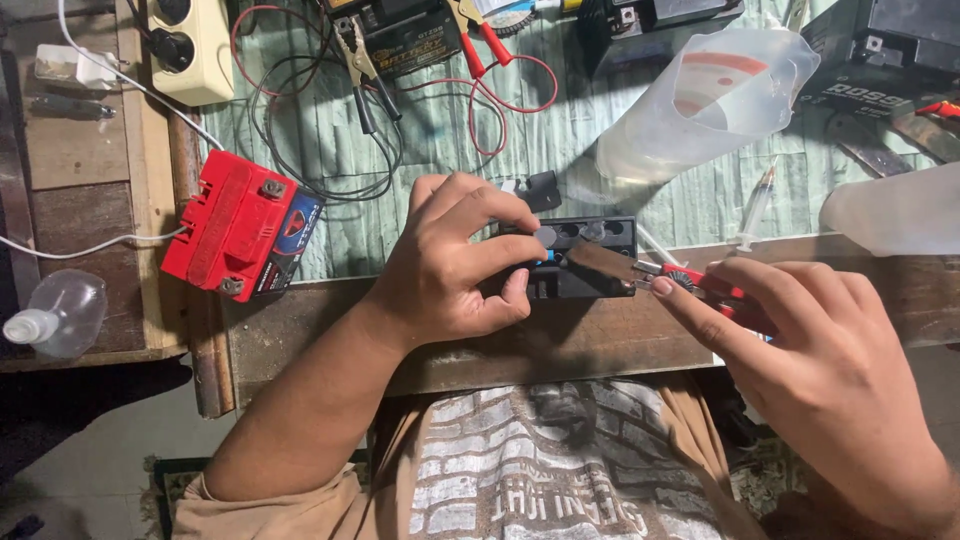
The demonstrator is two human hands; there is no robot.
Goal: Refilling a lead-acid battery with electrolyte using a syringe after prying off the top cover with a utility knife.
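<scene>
So the left hand [450, 265] clamps the black battery [580, 262]; the right hand [800, 340] grips red-handled pliers [690, 282], probably pointing left at its top.

black battery [580, 262], red-handled pliers [690, 284] touching

The left hand [455, 262] clamps a small black battery [585, 262] at the bench edge, fingers curled over its top. The right hand [800, 345] presses red-handled pliers [660, 272] (jaws flat on the battery's top) beside those fingertips. A red battery [240, 225] sits well left.
</scene>
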